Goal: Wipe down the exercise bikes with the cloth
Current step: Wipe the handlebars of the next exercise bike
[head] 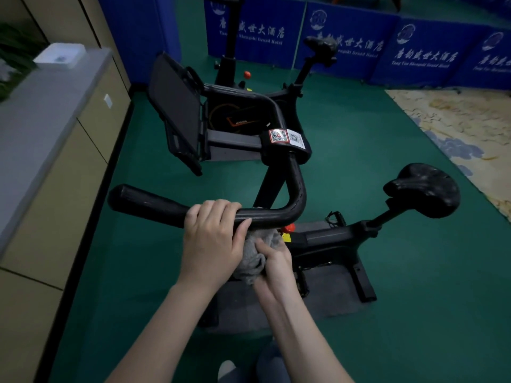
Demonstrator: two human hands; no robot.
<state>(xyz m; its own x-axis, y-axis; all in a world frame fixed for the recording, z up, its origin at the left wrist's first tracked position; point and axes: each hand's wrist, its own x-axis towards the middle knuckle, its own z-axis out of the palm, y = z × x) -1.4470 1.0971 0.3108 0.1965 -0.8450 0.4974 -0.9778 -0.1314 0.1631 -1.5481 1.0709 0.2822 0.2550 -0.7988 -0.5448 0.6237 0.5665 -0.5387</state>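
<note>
Green flooring [373, 167] runs across the room, with blue hotel banners [345, 37] lined up along the far side and a patterned rug [456, 125] off to the right. Beige cabinets [55, 161] stand along the left wall, a white box [59, 55] sitting on top. Closest to the person is a black exercise bike [331, 239], its saddle [423, 189] out to the right and its handlebar [154, 205] sweeping across in front of them. The left hand [213, 239] is wrapped over the handlebar, fingers curled round the bar. Just beneath it, the right hand [273, 261] clutches a bunched grey cloth [251, 258], pressed up under the bar beside the left thumb. A second bike [235, 117] stands further back, carrying a dark screen [174, 106] and QR stickers [286, 136] on its frame.
</note>
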